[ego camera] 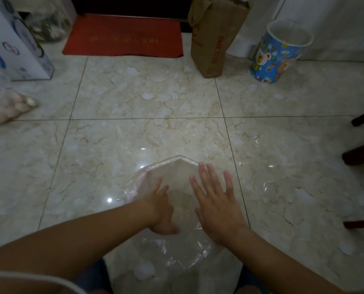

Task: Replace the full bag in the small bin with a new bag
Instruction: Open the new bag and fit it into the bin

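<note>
While the right hand (216, 205) lies flat with fingers spread on the clear bag (172, 183), the left hand (161, 209) rests on it beside, fingers straight and relaxed. That bag lies on the tiled floor (134, 128) just before the person. Far off at the right wall stands the blue bin (278, 54), near a paper bag (215, 37) and a red mat (124, 36).

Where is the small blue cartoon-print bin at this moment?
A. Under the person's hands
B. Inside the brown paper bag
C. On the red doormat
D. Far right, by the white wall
D: the small bin stands by the wall, well away from both hands at the clear bag.
</note>
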{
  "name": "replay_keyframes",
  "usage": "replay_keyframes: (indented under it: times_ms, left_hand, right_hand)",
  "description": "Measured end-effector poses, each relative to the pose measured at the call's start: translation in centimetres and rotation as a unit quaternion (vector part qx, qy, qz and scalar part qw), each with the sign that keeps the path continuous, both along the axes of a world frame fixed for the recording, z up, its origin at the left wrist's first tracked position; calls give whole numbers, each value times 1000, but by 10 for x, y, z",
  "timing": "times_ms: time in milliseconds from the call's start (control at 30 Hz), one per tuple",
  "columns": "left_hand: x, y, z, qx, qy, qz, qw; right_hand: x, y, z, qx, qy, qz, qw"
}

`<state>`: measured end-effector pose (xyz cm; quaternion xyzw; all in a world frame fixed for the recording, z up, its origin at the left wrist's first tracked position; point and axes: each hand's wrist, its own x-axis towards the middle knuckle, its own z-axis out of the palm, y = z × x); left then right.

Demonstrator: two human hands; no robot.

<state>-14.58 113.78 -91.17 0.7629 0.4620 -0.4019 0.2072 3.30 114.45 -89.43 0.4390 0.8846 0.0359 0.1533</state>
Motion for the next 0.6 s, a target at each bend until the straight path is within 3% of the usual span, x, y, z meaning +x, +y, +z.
replay_keyframes:
  times_ms: [67,167,433,600]
  left_hand:
    - [-7,-1,-2,-60,22,53,997]
    - [-10,-2,-18,-54,66,51,995]
    - [0,-8,-56,-62,57,85,993]
    - [-3,-2,-69,-114,54,57,990]
  right_hand:
    - [-13,-4,6,-14,-65,73,995]
    - [-35,-4,-3,-96,-138,142,975]
    - [-65,24,-65,-325,-262,34,908]
    - [-82,31,-87,-353,-255,24,900]
